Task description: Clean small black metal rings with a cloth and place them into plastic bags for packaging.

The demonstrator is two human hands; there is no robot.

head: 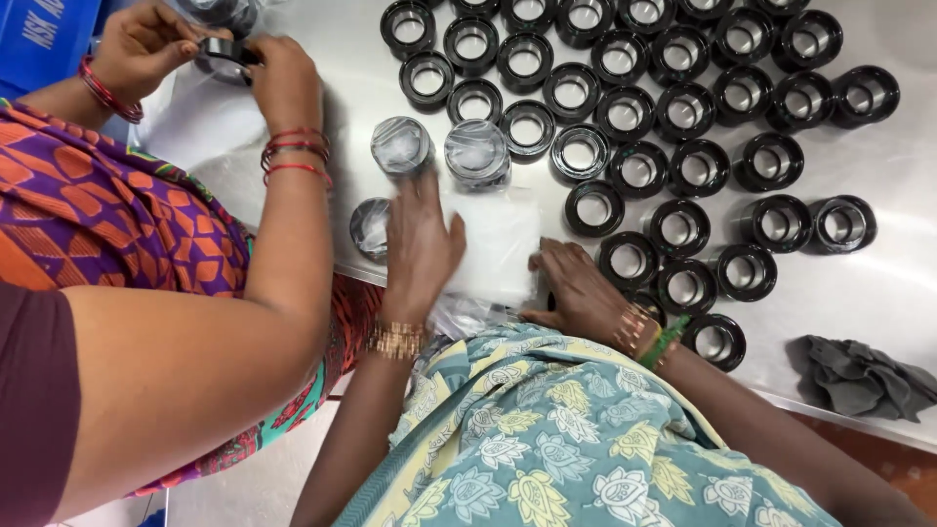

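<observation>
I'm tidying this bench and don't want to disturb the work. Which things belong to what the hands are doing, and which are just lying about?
In hand:
left hand and right hand on the clear plastic bags
wrapped rings beside them
bare black rings in rows

Lying about:
grey rag
blue box

Our hands on the plastic sheet at the tabletop's near edge, ring rows behind, cloth at right corner.
</observation>
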